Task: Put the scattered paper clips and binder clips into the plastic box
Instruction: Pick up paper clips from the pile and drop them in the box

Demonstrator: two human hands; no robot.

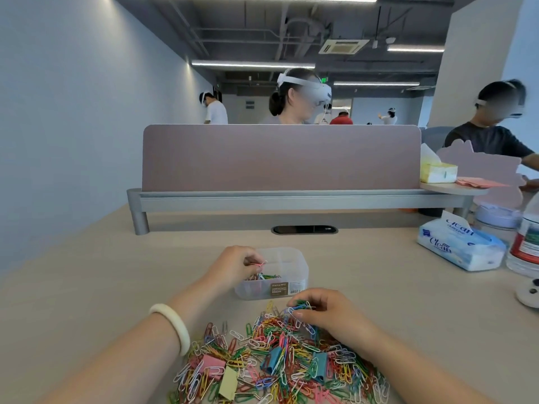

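A clear plastic box [294,282] with inner dividers stands on the desk ahead of me, several coloured paper clips lying in its left compartment. My left hand [233,265] is over the box's left side and pinches a few paper clips, a pink one showing. My right hand [326,314] grips a small bunch of paper clips at the far edge of the pile of coloured paper clips [280,360]. In the pile lie a pink binder clip [213,363], a yellow binder clip [229,384], and two blue binder clips [272,360], one at the right [320,365].
A blue tissue pack [460,246] and a water bottle [525,237] sit at the right. A grey shelf with a pink divider panel [280,158] crosses the desk's far side, with a cable slot [304,229] below it. People in headsets work beyond the divider.
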